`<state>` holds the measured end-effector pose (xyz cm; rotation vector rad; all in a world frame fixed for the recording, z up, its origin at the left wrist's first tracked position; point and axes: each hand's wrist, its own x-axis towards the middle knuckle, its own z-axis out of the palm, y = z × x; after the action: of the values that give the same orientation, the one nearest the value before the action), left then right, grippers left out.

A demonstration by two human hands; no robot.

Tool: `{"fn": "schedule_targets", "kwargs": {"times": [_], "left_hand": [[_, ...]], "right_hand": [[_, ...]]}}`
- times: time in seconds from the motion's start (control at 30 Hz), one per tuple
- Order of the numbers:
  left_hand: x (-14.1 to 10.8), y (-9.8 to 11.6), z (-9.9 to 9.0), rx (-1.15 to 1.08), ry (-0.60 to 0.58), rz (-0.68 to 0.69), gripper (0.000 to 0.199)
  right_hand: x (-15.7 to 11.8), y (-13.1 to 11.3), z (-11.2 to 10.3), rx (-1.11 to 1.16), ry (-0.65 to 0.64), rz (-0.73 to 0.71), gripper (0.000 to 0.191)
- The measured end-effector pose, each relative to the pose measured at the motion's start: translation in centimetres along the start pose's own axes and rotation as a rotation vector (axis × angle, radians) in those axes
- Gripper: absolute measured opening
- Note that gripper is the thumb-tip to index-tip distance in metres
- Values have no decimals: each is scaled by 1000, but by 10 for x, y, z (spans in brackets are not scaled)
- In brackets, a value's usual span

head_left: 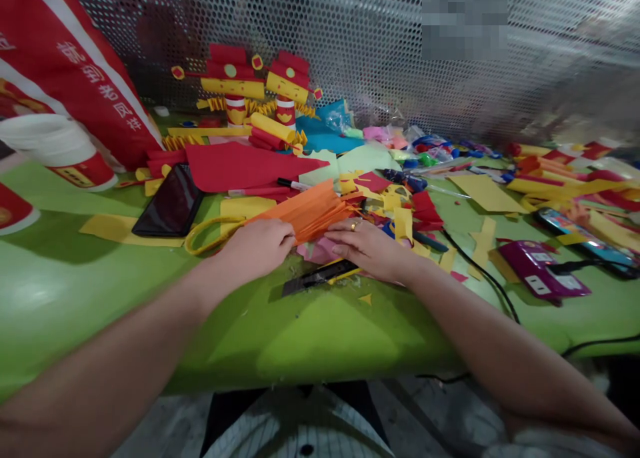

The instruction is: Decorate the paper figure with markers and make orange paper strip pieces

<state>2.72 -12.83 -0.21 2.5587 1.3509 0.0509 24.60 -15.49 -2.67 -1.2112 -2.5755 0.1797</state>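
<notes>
A sheet of orange paper point(300, 211) lies in front of me, its right end cut into a fringe of thin strips. My left hand point(263, 245) has its fingers curled closed on the near left edge of this paper. Against the fringed end rests my right hand point(370, 248), a ring on one finger, its fingers stretched out and touching the strips. Partly under the right hand lies a black and yellow utility knife point(325, 276) on the green table. A yellow loop handle point(213, 235) sticks out left of the orange paper.
A dark phone point(171, 201) and white-and-red paper cups point(75, 155) stand at left. Red and yellow paper figures point(235, 78) stand behind. Paper scraps point(400, 208) cover the middle. At right are a purple power socket point(540, 271), its black cable point(485, 278) and another phone point(590, 241).
</notes>
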Motion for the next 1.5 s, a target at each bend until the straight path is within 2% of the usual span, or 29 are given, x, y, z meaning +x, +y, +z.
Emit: {"fn": "schedule_targets", "kwargs": {"times": [0.2,0.37,0.47,0.63,0.73,0.8,0.9,1.0,1.07,1.13,1.27,1.37,1.5], "left_hand": [[-1,0,-6,-111,126,-106,29],[-7,-11,-22,-290,367,-230,25],[-6,-24,-28,-315,492,-323,26],[0,-42,-26,-330,462,-371,30],[0,-43,-22,-331,414,-294,35],[-1,-40,-19,-315,399,-236,34],[-2,-30,-17,-250,414,-162,32],[-4,-19,-15,-170,424,-72,31],[-5,-13,-13,-127,384,2,32],[-6,-9,-12,-89,334,62,34],[-7,-8,-11,-66,285,94,36],[-6,-11,-12,-100,321,37,34],[-5,-19,-18,-130,355,-28,32]], "right_hand": [[-1,-2,-1,-4,-47,50,35],[-2,-1,1,-4,-56,76,35],[-2,0,-1,9,-45,47,36],[-4,2,-3,17,-34,45,35],[-6,3,-2,61,26,71,33],[-6,4,-1,148,119,115,32],[-6,5,1,420,293,264,37],[-3,6,0,814,459,392,49],[-2,6,-3,1022,552,404,45],[-2,4,-6,1136,625,400,36],[-2,1,-10,1216,744,435,34],[-1,2,-10,1238,813,476,33],[-2,6,-8,1212,844,485,29]]}}
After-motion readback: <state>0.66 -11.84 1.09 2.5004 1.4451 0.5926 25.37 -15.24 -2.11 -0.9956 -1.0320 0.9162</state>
